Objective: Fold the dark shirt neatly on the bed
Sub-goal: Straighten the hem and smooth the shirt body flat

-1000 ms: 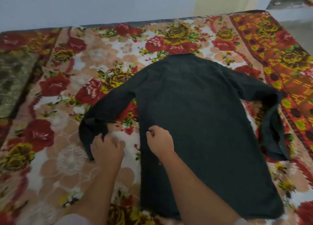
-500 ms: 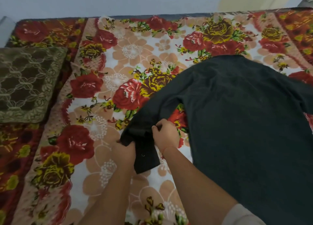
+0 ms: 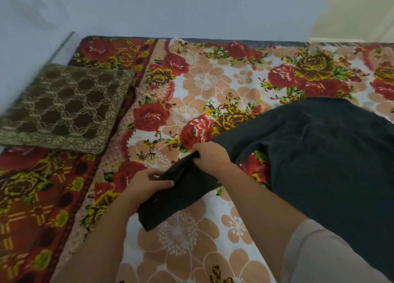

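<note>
At the far left a brown, gold-latticed square cushion [image 3: 61, 105] lies on the red-and-cream floral bedspread [image 3: 187, 240]. Next, my left hand [image 3: 147, 184] pinches the long dark sleeve [image 3: 185, 195] near its cuff end, thumb on top and fingers curled under the cloth. Just right of it, my right hand [image 3: 211, 156] grips the same sleeve higher up, fist closed round the bunched fabric. Beyond my wrist the dark grey shirt [image 3: 330, 165] lies spread on the bed, its body running off the right edge.
</note>
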